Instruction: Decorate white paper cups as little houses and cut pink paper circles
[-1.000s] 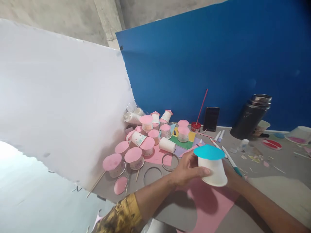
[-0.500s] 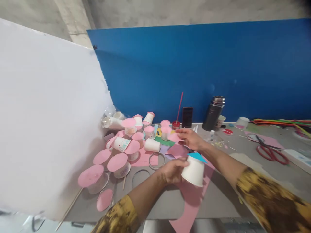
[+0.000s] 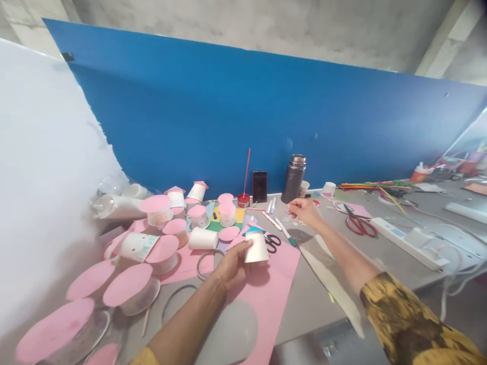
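Observation:
My left hand is closed round a small white paper cup, held upside down above a pink paper sheet. A piece of blue paper sits on the cup's upturned base. Farther back, my right hand is closed at the fingertips, in front of the dark thermos flask. What the fingertips hold, if anything, does not show. Behind the cup lies a pink paper disc, with black-handled scissors to the right of the cup.
Several paper cups topped with pink discs crowd the left side. A white cup lies on its side. A phone leans against the blue board. Red-handled scissors and a power strip are on the right.
My right hand has let go of the pink disc, which now lies on the table, and has moved toward the thermos. My left hand still holds the cup. The view has turned right.

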`<state>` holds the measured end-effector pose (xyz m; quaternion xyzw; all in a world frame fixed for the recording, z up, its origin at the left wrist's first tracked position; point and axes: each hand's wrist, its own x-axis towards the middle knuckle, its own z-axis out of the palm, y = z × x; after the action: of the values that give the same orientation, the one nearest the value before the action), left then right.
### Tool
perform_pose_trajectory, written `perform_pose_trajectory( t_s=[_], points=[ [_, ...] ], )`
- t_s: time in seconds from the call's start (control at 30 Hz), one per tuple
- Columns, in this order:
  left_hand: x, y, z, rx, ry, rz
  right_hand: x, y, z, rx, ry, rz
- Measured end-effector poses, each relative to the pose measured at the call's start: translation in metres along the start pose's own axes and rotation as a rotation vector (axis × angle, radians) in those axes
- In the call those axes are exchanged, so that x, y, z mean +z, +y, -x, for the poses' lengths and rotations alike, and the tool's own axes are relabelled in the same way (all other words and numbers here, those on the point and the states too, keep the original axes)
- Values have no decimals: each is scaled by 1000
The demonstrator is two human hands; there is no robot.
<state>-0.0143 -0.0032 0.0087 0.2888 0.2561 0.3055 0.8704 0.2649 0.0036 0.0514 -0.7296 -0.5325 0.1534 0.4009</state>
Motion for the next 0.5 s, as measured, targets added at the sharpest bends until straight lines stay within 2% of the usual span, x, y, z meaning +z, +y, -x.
perform_pose_trajectory(
  t_s=[0.17,0.33,0.5],
  points=[
    [7,5,2,1,96,6,10,20,19,-10,-61,311],
    [7,3,1,1,64,40,25,21,37,-56,-102,517],
    [3,5,1,-9,24,62,26,17,26,-32,-204,622]
  ],
)
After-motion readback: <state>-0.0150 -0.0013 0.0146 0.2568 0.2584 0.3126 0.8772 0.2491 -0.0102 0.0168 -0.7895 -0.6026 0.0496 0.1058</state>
